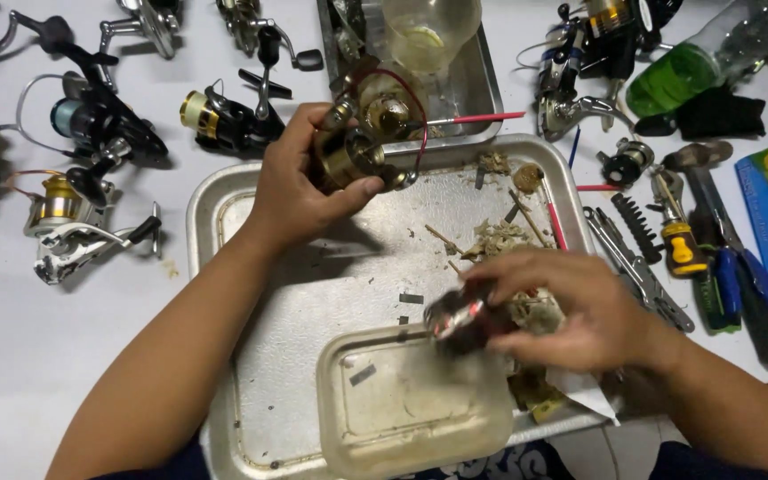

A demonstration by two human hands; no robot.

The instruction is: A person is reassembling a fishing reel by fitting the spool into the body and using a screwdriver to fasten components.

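- The dark part (460, 322) gripped by the right hand (580, 311) is blurred.
- The green bottle (713, 55) is cut off at the top edge.

The left hand (300, 182) is raised, fingers curled in a grip; the right hand (571, 307) is held lower, fingers closed, blurred.

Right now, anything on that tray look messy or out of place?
Yes. Dirty scraps and debris lie scattered across the right side of the metal tray. The left hand holds a reel part above the tray; the right hand holds a blurred dark piece.
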